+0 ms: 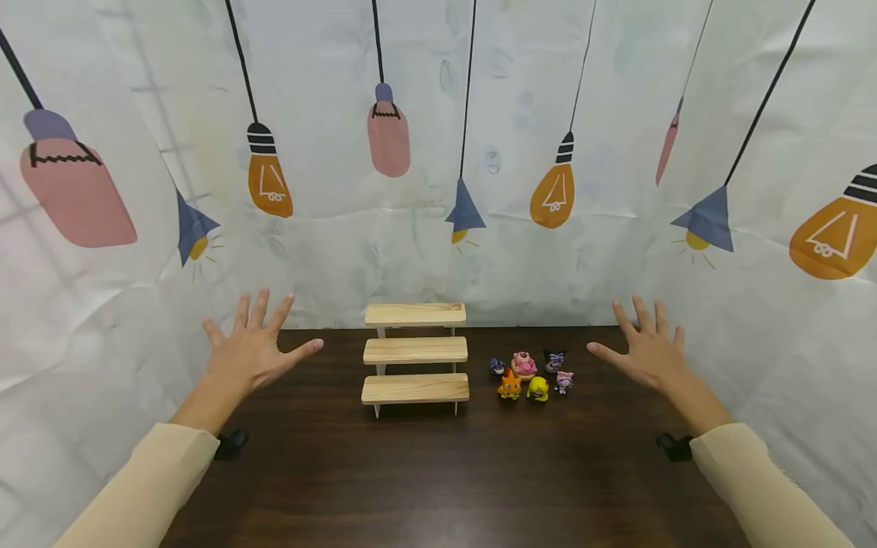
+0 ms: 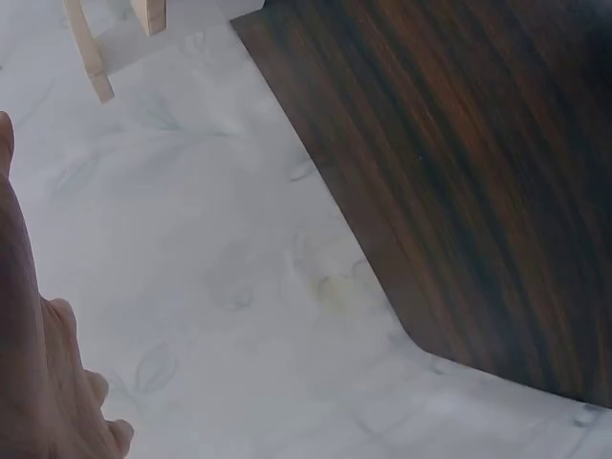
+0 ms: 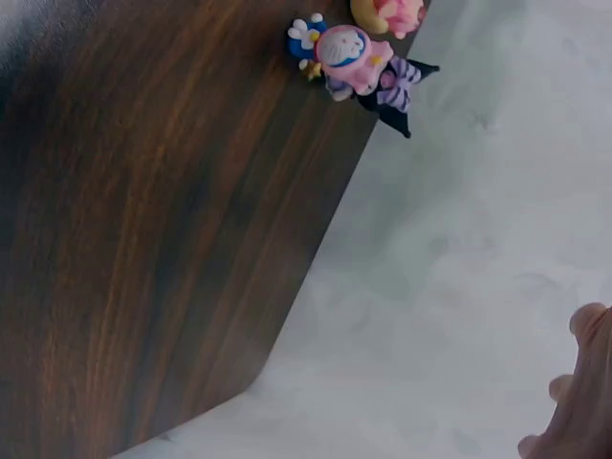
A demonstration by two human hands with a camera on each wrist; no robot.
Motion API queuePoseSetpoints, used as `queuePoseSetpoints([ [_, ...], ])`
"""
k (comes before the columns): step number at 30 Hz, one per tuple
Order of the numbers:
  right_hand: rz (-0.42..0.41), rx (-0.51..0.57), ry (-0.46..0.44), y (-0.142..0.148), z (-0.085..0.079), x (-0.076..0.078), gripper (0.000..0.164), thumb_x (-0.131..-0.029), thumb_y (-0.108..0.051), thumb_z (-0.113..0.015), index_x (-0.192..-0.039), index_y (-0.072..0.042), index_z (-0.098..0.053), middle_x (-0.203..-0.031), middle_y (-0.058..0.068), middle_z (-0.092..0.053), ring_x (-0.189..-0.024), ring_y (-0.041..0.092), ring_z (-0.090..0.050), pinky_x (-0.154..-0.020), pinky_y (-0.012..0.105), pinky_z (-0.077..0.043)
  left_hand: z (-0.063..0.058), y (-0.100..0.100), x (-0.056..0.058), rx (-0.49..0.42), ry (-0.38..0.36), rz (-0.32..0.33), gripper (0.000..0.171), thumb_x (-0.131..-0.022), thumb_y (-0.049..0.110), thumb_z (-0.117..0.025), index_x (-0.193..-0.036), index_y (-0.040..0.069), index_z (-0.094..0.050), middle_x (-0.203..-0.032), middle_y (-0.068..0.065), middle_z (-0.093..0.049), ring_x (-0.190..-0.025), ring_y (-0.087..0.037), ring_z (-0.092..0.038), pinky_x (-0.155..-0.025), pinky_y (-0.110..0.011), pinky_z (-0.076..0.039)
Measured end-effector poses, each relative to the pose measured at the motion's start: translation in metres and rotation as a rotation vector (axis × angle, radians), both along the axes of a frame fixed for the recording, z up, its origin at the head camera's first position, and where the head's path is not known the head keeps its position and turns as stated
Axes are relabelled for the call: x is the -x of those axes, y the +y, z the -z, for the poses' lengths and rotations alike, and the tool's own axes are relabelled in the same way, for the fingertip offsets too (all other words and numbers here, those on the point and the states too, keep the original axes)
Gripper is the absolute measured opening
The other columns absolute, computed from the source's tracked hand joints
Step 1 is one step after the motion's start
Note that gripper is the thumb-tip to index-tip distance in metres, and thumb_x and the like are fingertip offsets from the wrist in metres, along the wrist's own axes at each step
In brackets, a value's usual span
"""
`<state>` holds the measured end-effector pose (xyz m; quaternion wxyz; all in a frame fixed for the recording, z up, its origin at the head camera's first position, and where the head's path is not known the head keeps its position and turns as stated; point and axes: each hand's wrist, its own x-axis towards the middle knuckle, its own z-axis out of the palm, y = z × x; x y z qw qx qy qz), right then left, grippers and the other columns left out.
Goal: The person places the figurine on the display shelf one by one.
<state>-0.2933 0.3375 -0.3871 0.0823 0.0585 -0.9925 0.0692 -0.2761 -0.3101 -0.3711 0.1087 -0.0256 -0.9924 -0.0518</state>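
My left hand is held out over the left side of the dark wooden table, fingers spread and holding nothing. On the other side, my right hand is stretched out the same way, also with nothing in it. Between them stands a three-tier wooden display rack with light planks on white supports. Right of the rack is a cluster of small toy figures: an orange one, a yellow one, a pink one, a dark blue one, a black-and-purple one and a pink-and-white one.
A white curtain printed with hanging lamps and bulbs surrounds the dark table at the back and both sides. The right wrist view shows the table's edge near the figures. Dark bands sit at both wrists.
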Motion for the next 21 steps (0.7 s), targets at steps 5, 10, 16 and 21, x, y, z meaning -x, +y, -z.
queuePoseSetpoints([
  [5, -0.010, 0.008, 0.025, -0.001, 0.007, -0.009, 0.101, -0.092, -0.077, -0.048, -0.166, -0.026, -0.002, -0.172, 0.019, 0.005, -0.153, 0.058, 0.008, -0.106, 0.088, -0.004, 0.005, 0.003, -0.008, -0.007, 0.016, 0.008, 0.104, -0.087, 0.087, -0.040, -0.165, 0.031, 0.000, -0.171, -0.023, 0.001, -0.155, -0.053, 0.000, -0.100, -0.091, 0.012],
  [10, -0.011, 0.031, 0.027, -0.004, 0.011, -0.019, 0.101, -0.091, -0.077, -0.049, -0.166, -0.025, -0.005, -0.172, 0.019, 0.005, -0.153, 0.057, 0.007, -0.107, 0.088, -0.002, 0.010, 0.006, -0.015, -0.010, 0.031, 0.017, 0.102, -0.089, 0.085, -0.040, -0.165, 0.029, -0.002, -0.171, -0.022, 0.001, -0.156, -0.052, 0.002, -0.101, -0.090, 0.013],
  [16, -0.021, 0.028, 0.046, -0.005, 0.018, -0.028, 0.100, -0.092, -0.076, -0.049, -0.166, -0.024, -0.005, -0.172, 0.020, 0.004, -0.152, 0.059, 0.005, -0.105, 0.089, -0.005, 0.018, 0.010, -0.024, -0.009, 0.034, 0.022, 0.102, -0.089, 0.085, -0.041, -0.166, 0.029, -0.004, -0.172, -0.020, 0.000, -0.156, -0.050, 0.002, -0.103, -0.088, 0.014],
  [21, -0.026, 0.053, 0.052, -0.006, 0.024, -0.036, 0.101, -0.092, -0.074, -0.052, -0.166, -0.025, -0.004, -0.172, 0.019, 0.005, -0.153, 0.057, 0.008, -0.103, 0.090, -0.003, 0.028, 0.013, -0.033, -0.003, 0.048, 0.028, 0.101, -0.088, 0.085, -0.042, -0.166, 0.029, -0.009, -0.172, -0.018, -0.003, -0.156, -0.050, -0.004, -0.105, -0.088, 0.009],
])
